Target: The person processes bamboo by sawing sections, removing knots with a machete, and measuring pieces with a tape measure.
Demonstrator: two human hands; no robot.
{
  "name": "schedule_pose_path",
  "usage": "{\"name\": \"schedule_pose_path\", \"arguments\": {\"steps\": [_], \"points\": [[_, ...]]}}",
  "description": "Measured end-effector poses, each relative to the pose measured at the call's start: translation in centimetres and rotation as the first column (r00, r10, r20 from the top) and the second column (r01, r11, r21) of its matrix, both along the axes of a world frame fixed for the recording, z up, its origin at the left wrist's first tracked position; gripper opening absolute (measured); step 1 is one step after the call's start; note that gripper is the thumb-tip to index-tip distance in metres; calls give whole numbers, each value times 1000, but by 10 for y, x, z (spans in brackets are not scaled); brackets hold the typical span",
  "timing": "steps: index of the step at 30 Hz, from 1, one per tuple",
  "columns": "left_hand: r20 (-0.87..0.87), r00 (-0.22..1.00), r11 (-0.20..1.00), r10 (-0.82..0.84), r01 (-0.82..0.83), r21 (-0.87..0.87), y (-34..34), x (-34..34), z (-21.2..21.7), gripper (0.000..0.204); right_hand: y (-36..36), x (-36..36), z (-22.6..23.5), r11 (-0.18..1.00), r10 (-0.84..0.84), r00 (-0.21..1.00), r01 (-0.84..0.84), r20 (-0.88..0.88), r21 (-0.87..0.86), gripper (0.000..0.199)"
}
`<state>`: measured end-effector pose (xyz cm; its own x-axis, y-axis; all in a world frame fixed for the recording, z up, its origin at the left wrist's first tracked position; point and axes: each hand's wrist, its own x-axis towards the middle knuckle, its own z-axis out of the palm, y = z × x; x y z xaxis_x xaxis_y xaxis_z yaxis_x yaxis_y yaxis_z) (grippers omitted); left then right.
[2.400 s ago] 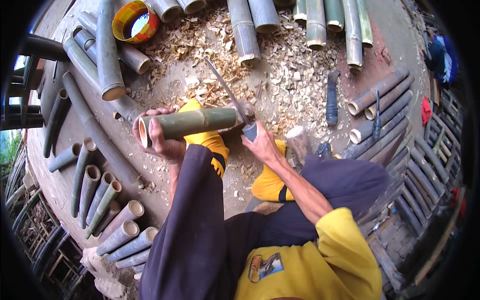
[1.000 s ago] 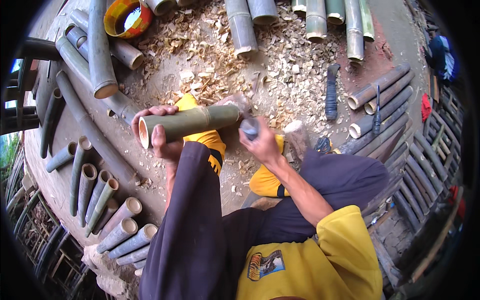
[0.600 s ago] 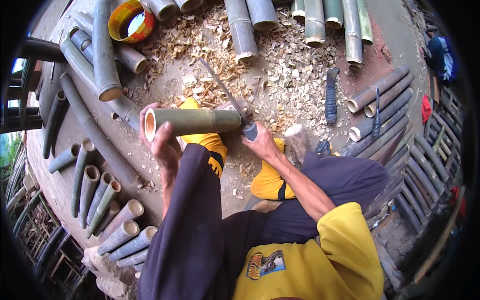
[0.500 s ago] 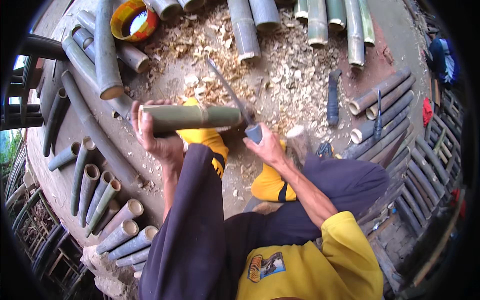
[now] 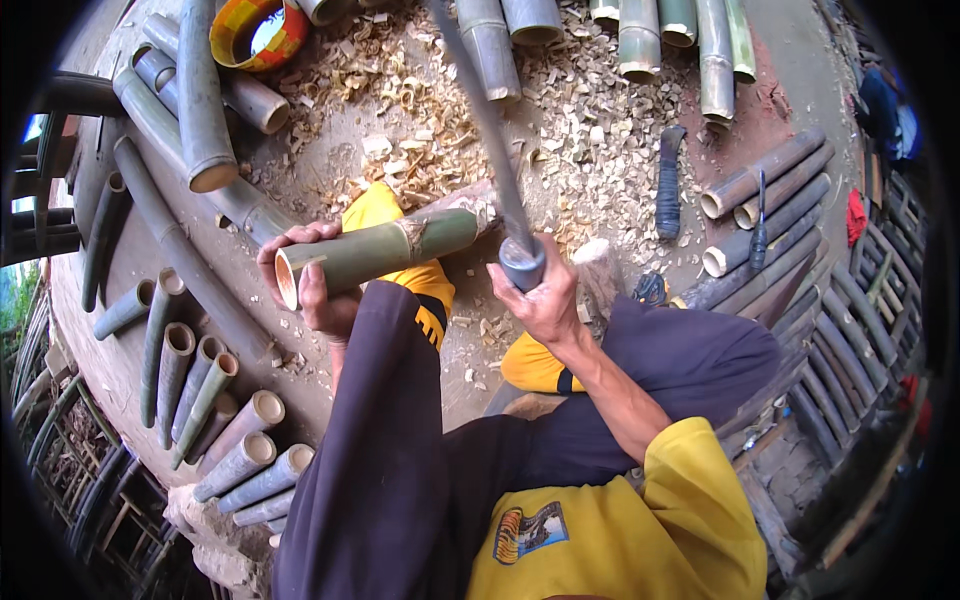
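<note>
My left hand (image 5: pixel 312 285) grips a green bamboo tube (image 5: pixel 365 250) near its open, pale-rimmed end. The tube lies tilted, its far end up to the right by a pale worn wooden piece (image 5: pixel 460 196). My right hand (image 5: pixel 540 295) is wrapped round the grey handle of a machete (image 5: pixel 488 130). Its blade points up and away, slightly blurred, just right of the tube's far end and apart from it in the picture. A wooden stump (image 5: pixel 597 268) stands right of the right hand.
Wood shavings (image 5: pixel 610 135) cover the floor ahead. A dark-handled knife (image 5: pixel 668 190) and a thin tool (image 5: pixel 759 225) lie to the right, near stacked bamboo tubes (image 5: pixel 755 180). More tubes (image 5: pixel 180 370) stand at left. An orange and yellow round container (image 5: pixel 225 45) sits at upper left.
The machete has risen, its blade now pointing more steeply away from me. The tube has tilted, its far end going up and its near end dropping with my left hand.
</note>
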<state>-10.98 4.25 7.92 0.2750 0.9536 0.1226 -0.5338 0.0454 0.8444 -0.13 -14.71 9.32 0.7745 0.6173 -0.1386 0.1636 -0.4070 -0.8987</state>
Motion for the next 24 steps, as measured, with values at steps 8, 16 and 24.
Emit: {"name": "schedule_pose_path", "arguments": {"steps": [8,16,24], "points": [[-135,985,986,-111,126,106,2,-14,5,55,-6,2,-44,962,148,940,-209,-308,-175,36],[-629,658,795,-413,597,102,-14,-18,66,62,-17,-28,30,987,162,976,-156,-149,46,45],[-789,547,636,-279,721,275,-21,-6,73,64,-17,-19,17,980,184,976,-190,-115,-52,38]]}}
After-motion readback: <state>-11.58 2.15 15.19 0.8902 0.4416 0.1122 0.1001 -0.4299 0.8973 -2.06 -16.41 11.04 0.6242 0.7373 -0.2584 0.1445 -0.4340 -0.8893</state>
